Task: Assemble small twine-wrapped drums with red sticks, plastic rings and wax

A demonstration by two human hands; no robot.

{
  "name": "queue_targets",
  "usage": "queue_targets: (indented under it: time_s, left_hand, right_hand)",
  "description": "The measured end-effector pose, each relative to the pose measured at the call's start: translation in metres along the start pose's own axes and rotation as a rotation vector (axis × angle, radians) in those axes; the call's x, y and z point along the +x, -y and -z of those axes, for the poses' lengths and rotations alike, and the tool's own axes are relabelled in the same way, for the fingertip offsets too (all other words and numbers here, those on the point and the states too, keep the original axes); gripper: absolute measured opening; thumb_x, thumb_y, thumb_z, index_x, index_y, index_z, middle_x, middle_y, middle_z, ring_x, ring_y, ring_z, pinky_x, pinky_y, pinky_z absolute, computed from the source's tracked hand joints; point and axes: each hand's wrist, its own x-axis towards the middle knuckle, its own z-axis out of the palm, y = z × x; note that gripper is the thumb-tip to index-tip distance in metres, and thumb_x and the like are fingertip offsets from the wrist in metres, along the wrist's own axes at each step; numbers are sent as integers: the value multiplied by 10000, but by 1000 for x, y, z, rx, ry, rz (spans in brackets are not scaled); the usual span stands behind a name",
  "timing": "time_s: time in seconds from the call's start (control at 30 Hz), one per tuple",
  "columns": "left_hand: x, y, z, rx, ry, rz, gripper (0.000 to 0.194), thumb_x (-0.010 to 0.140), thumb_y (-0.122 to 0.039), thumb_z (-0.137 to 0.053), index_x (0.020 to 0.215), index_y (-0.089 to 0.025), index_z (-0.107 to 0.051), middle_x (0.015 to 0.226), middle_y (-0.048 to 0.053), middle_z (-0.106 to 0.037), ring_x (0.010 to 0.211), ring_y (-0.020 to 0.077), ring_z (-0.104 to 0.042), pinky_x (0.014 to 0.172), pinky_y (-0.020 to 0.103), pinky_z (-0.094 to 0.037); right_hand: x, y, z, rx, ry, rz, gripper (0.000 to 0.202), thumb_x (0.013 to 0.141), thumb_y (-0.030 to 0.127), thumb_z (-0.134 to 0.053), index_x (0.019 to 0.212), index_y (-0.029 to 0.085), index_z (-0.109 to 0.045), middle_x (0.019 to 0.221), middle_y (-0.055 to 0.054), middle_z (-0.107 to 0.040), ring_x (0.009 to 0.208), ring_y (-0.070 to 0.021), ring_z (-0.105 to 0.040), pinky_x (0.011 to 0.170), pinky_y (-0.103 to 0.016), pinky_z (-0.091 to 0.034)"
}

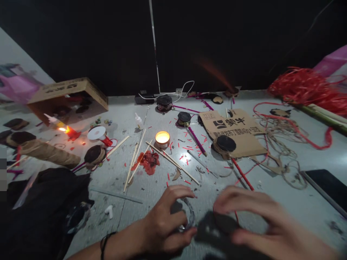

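Observation:
My left hand (165, 218) curls its fingers and thumb around a clear ring (191, 213) that looks like a roll of transparent tape. To the right, my right hand (257, 213) is blurred, its thumb and fingers curved apart. A thin red line, perhaps thread, shows between them; I cannot tell whether it is held. Beyond the hands lie pale wooden sticks (179, 166), a grey pen-like rod (200, 162) and scattered red bits. A dark-topped round piece on a red stick (241, 173) reaches toward my right hand, its head on flattened cardboard (252, 141).
A lit candle (162, 139) burns ahead, near spilled red wax (148, 162). Another flame (63, 129) burns at left, beside a cardboard box (67, 94). Black cloth (48, 209) covers the near left. At right are a phone (328, 187), tangled twine (282, 144) and red strands (306, 88).

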Motion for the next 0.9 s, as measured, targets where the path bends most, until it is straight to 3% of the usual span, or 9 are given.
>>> queue_targets:
  time_s: [0.1, 0.17, 0.27, 0.43, 0.63, 0.8, 0.9]
  left_hand:
    - [-2, 0, 2, 53, 76, -22, 94, 978, -186, -710, 973, -166, -619, 1488, 170, -524, 1411, 312, -516, 1194, 513, -517]
    - [-3, 1, 3, 49, 109, -44, 76, 1015, -216, -677, 1012, -160, -626, 1502, 174, -502, 1431, 308, -500, 1205, 507, -516]
    - [-4, 3, 1, 27, 144, -40, 113, 1045, -269, -667, 1042, -162, -629, 1496, 182, -509, 1428, 311, -504, 1195, 521, -529]
    - [-1, 1, 2, -23, 130, -33, 128, 1044, -277, -676, 1060, -155, -641, 1456, 182, -539, 1403, 302, -536, 1182, 496, -543]
    - [3, -4, 8, -75, 146, 65, 82, 1007, -201, -715, 1040, -154, -656, 1414, 184, -593, 1376, 283, -577, 1160, 456, -568]
    - [5, -4, 6, -123, 106, 32, 146, 1007, -167, -698, 1138, -139, -639, 1364, 186, -626, 1330, 275, -605, 1139, 449, -580]
    - [6, -6, 6, -127, 62, -6, 128, 1032, -178, -664, 1146, -140, -620, 1371, 194, -627, 1326, 283, -604, 1132, 463, -582]
  right_hand:
    - [15, -1, -26, -76, 200, 166, 261, 1032, 224, -726, 1286, 286, -725, 1174, -47, -738, 1005, -161, -747, 861, -223, -629]
    - [17, -2, -41, -104, 150, 274, 173, 1090, 185, -603, 1208, 235, -719, 1064, -43, -745, 920, -145, -733, 784, -200, -608]
    - [14, -2, -53, -172, 55, 349, 250, 1121, 141, -465, 1065, 210, -699, 937, -39, -740, 829, -155, -708, 706, -225, -583]
    - [11, -5, -59, -236, 25, 347, 269, 1073, 86, -453, 1071, 207, -693, 950, -56, -762, 813, -160, -738, 691, -234, -601]
    - [4, -17, -75, -193, -132, 319, 337, 972, 34, -479, 1148, 209, -708, 1013, -85, -804, 888, -187, -798, 799, -251, -664]
    - [5, -17, -79, -19, -124, 188, 298, 974, 13, -448, 1041, 217, -655, 919, -52, -769, 799, -151, -774, 714, -209, -646]
    - [8, -7, -73, 31, -150, 190, 302, 963, -14, -459, 1044, 228, -621, 919, -31, -746, 790, -125, -751, 726, -178, -630]
